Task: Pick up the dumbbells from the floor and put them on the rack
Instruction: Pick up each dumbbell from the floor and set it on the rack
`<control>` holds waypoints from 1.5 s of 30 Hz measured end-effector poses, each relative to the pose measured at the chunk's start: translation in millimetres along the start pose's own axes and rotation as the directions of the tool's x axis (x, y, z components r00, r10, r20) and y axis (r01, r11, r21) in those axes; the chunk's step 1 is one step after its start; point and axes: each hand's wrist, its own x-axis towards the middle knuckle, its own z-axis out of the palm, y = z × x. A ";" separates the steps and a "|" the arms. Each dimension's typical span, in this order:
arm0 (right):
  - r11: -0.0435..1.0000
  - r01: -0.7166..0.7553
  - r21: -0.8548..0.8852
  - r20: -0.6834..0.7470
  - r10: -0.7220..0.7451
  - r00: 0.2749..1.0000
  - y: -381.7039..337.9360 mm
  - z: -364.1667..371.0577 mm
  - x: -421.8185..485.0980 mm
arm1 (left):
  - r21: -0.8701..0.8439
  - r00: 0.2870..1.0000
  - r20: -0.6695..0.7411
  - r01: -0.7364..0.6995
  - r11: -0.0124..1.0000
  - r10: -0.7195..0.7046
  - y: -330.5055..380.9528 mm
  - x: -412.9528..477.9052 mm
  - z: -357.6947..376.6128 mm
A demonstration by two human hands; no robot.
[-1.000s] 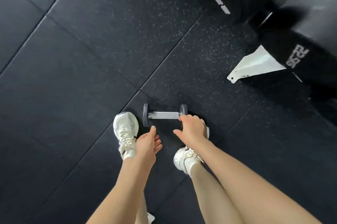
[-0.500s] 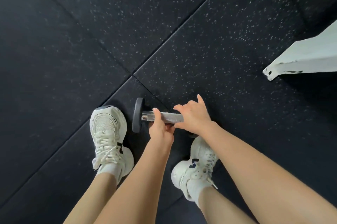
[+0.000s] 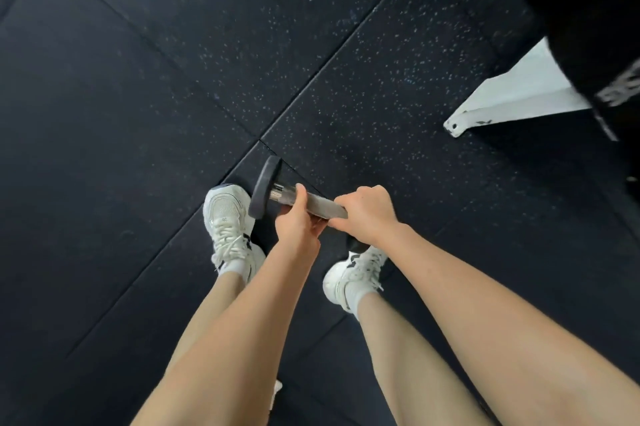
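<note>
Now the left hand (image 3: 297, 223) and right hand (image 3: 369, 214) squeeze the small black-ended metal dumbbell (image 3: 323, 206) (side by side on its bar). A slip could drop it on the white lace-up shoes (image 3: 225, 214).

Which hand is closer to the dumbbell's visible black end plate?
Left. The left hand grips the handle right beside the end plate; the right hand grips farther along it.
</note>
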 end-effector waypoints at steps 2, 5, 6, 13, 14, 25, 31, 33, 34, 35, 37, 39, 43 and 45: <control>0.996 -0.047 0.080 -0.020 0.049 0.999 -8.5 -26.2 -40.0 | 0.091 0.998 0.021 -0.069 0.993 0.067 9.7 -53.1 -3.0; 0.965 -0.133 0.225 -0.043 0.146 0.988 -21.9 -70.6 -110.7 | 0.179 0.981 0.115 -0.173 0.969 0.154 25.7 -140.0 -6.8; 0.950 -0.154 0.271 -0.067 0.178 0.982 -26.9 -85.9 -135.9 | 0.208 0.974 0.142 -0.205 0.956 0.177 31.5 -170.6 -6.7; 0.813 -0.221 0.538 -0.166 0.360 0.918 -50.6 -181.0 -304.5 | 0.361 0.897 0.333 -0.407 0.839 0.291 52.7 -371.5 -3.1; 0.799 -0.217 0.561 -0.171 0.369 0.914 -51.8 -192.6 -324.9 | 0.382 0.884 0.348 -0.438 0.814 0.312 53.5 -396.7 -1.6; 0.718 -0.092 0.690 -0.403 0.487 0.775 -14.4 -327.7 -462.7 | 0.380 0.682 0.610 -0.698 0.606 0.403 78.4 -594.6 72.1; 0.651 -0.083 0.755 -0.426 0.583 0.691 8.4 -396.2 -470.2 | 0.377 0.619 0.680 -0.755 0.536 0.393 110.4 -641.6 136.9; 0.622 -0.077 0.780 -0.423 0.613 0.667 13.6 -418.5 -463.8 | 0.377 0.600 0.699 -0.772 0.512 0.390 126.2 -651.4 160.1; 0.612 -0.066 0.788 -0.430 0.624 0.653 16.1 -430.3 -460.2 | 0.378 0.590 0.711 -0.779 0.500 0.383 135.4 -655.7 172.1; 0.603 -0.054 0.796 -0.437 0.634 0.638 18.5 -442.4 -456.6 | 0.383 0.581 0.725 -0.786 0.485 0.369 144.9 -659.7 184.5; 0.578 -0.033 0.816 -0.441 0.658 0.610 23.7 -467.6 -447.6 | 0.401 0.560 0.762 -0.803 0.441 0.327 165.3 -668.6 209.9; 0.543 -0.021 0.839 -0.433 0.692 0.578 28.0 -493.4 -435.7 | 0.422 0.548 0.787 -0.813 0.400 0.283 186.6 -676.0 235.8; 0.458 -0.005 0.889 -0.387 0.756 0.528 36.3 -543.7 -403.7 | 0.458 0.533 0.813 -0.834 0.308 0.235 228.2 -685.2 292.1; 0.405 0.016 0.914 -0.356 0.784 0.509 40.6 -567.0 -387.2 | 0.483 0.538 0.814 -0.836 0.261 0.218 245.4 -688.1 320.3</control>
